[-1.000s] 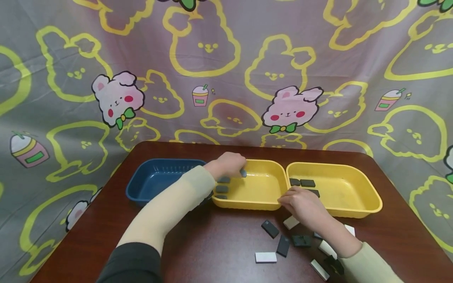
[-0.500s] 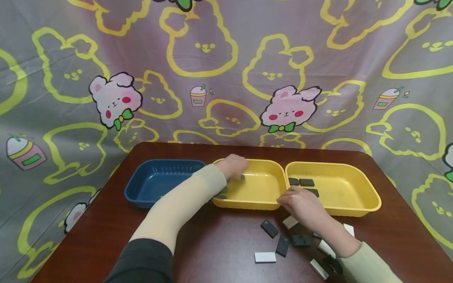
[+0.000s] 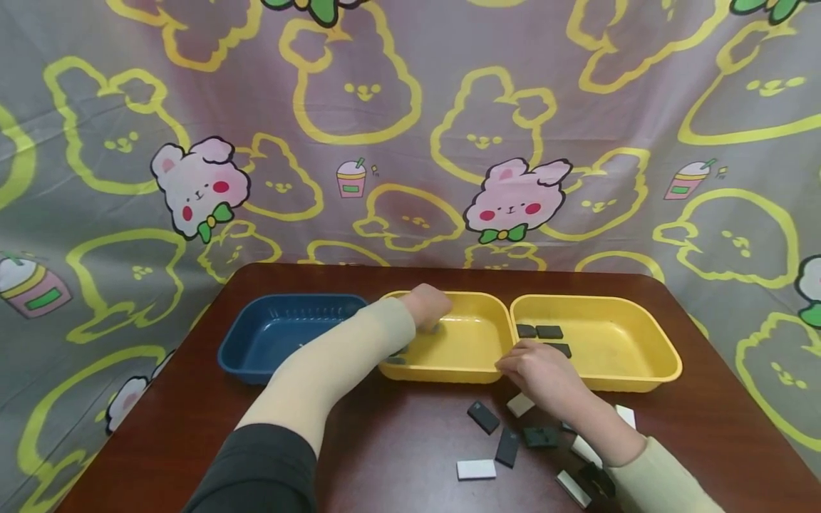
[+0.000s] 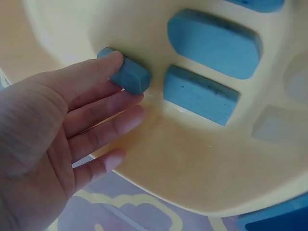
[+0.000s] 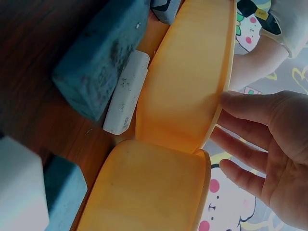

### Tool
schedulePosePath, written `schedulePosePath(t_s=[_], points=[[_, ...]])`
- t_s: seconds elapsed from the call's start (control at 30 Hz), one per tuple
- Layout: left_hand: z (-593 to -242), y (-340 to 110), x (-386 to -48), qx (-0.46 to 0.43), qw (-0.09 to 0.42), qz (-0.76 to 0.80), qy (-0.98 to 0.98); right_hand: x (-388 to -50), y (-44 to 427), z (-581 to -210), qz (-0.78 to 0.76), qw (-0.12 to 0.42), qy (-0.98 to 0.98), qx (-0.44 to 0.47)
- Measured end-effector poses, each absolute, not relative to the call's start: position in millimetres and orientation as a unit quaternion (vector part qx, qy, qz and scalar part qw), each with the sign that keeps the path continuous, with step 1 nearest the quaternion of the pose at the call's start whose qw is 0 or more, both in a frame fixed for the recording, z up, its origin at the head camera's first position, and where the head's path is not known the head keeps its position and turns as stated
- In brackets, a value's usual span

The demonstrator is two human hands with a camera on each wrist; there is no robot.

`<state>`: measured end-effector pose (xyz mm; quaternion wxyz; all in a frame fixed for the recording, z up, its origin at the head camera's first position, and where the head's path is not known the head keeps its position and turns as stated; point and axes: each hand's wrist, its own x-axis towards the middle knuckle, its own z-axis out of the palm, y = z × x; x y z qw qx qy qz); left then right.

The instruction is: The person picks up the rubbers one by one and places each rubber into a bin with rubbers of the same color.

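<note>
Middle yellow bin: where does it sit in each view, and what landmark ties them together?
Head: the middle yellow bin, below centre, beside the blue bin.
Left wrist: fills most of the picture, behind the left hand.
Right wrist: upper centre, right hand at its rim.
Shared landmark: the patterned curtain.

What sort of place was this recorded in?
Probably an indoor tabletop set up for recording: a dark wooden table, a cartoon-print cloth hung behind it, and a blue bin beside two yellow bins.

Small blue block (image 4: 132,77), pinched; inside the middle yellow bin (image 3: 471,338).
</note>
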<state>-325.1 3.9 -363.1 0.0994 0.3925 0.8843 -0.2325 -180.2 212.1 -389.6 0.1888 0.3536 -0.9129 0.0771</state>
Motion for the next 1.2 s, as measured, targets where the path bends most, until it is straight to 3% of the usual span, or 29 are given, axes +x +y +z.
schedulePosePath(t_s=[0.5, 0.77, 1.03, 1.2], points=[[-347, -21, -323, 0.387, 0.086, -0.177, 0.901, -180, 211, -392, 0.081, 0.186, -0.915, 0.348], [-327, -43, -290, 0.415, 0.001, -0.108, 0.904, -181, 212, -391, 0.082, 0.181, -0.915, 0.352], [-331, -50, -238, 0.465, -0.131, -0.023, 0.875, -180, 212, -389, 0.083, 0.175, -0.917, 0.348], [-341, -44, -209, 0.488, -0.145, 0.003, 0.861, -180, 211, -389, 0.078, 0.171, -0.921, 0.343]])
